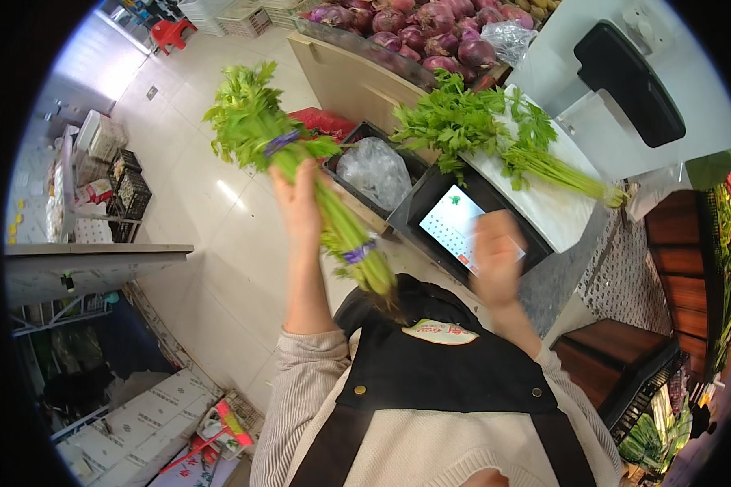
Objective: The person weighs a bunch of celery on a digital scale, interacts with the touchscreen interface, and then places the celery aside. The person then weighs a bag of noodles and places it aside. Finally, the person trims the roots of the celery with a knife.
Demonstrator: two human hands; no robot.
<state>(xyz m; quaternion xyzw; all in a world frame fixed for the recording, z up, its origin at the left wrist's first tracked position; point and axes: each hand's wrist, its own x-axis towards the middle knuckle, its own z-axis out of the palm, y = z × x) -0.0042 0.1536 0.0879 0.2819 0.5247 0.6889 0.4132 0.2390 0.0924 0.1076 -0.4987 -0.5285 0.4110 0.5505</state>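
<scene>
A bunch of celery point(341, 213), bound with purple tape near its leaves and again near its roots, is gripped in my left hand point(298, 195) around the stalks. Its leafy end points up and left, its roots down towards my black apron. My right hand point(498, 259), blurred, is over the lower right part of a lit touchscreen point(454, 225) on a weighing scale; it holds nothing that I can see, and its fingers are unclear. Another celery bunch point(554, 167) lies across the scale's white pan point(560, 222), its leaves hanging over the pan's left side.
Red onions point(432, 27) fill a bin beyond the scale. Below the bin, a black crate point(417, 161) holds clear plastic bags point(374, 170). A metal counter edge point(97, 249) juts in at left. Dark crates point(621, 353) and vegetable shelves stand at right. A red stool point(170, 35) is far off.
</scene>
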